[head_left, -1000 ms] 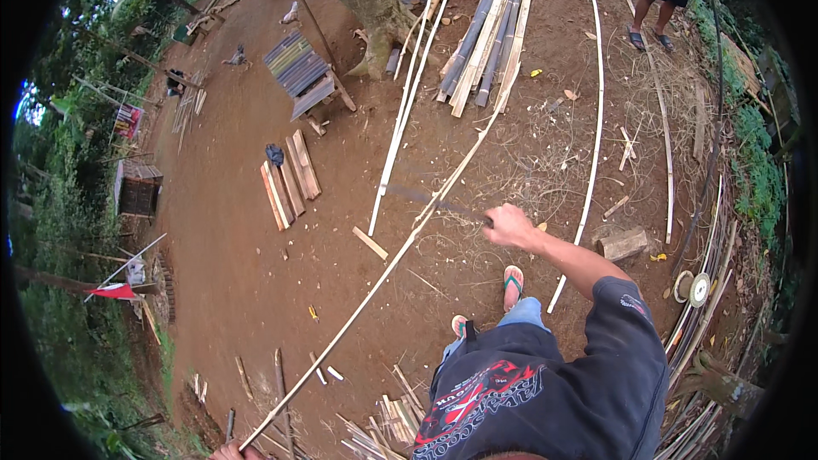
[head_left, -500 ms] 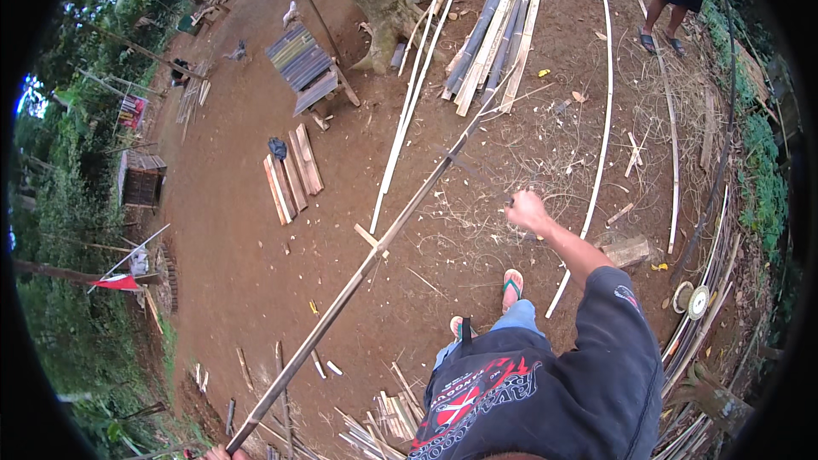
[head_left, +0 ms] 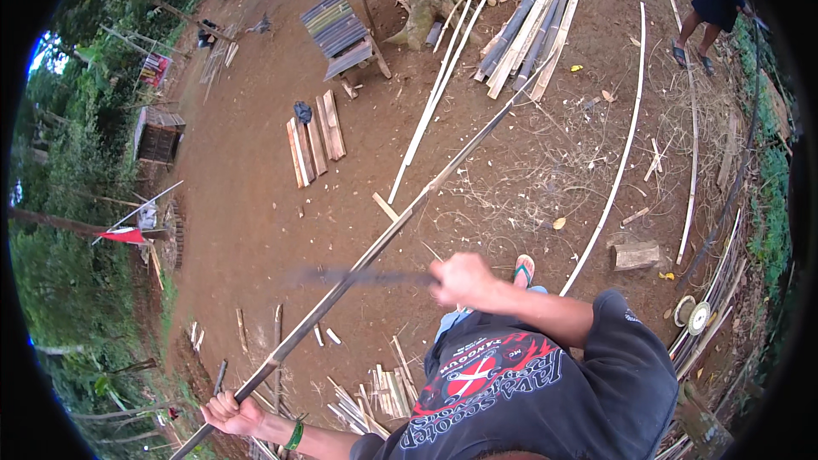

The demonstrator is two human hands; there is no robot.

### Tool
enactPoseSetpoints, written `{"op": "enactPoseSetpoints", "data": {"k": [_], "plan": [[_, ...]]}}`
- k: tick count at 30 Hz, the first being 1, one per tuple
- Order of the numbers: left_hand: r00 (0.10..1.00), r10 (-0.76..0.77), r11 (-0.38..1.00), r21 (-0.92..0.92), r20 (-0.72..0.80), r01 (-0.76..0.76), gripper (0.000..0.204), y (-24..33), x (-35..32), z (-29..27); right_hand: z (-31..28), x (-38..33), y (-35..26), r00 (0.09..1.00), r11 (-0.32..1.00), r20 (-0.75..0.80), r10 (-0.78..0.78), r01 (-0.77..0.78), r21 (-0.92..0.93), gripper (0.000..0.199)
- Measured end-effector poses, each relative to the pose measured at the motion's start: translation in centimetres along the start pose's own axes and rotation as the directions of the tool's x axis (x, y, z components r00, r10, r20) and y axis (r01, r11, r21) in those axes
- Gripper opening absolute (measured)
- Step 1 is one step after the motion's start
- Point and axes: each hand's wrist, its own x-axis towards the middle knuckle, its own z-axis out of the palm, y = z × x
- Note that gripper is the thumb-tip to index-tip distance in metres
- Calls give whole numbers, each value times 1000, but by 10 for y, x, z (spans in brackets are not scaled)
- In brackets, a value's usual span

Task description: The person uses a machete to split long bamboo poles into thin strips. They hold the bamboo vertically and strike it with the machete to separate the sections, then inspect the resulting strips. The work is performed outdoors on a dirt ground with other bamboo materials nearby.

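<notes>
Beside the strip (head_left: 375, 248), wide dirt (head_left: 230, 247)

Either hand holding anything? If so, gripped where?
Left hand: a long strip, near its lower-left end in view. Right hand: a motion-blurred, dark blade-like tool, by its right-hand end; the fist hides the grip.

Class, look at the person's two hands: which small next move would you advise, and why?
I would probably have the right hand set its long blade gently against the long strip: the blurred blade crosses the strip in this view, though contact cannot be told, and the left hand grips the strip lower in the picture, apart from the blade.
</notes>
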Motion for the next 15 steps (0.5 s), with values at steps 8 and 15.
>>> {"op": "enactPoseSetpoints", "data": {"k": [8,15], "plan": [[998,-3,1000,-12,-61,2,49,2,-10,-48,7,8,70,904,910,-115,411,-399,116,27],[977,-24,995,-85,211,43,49,26,-11,-48,22,-3,104,940,958,-193,281,-287,-5,24]]}}
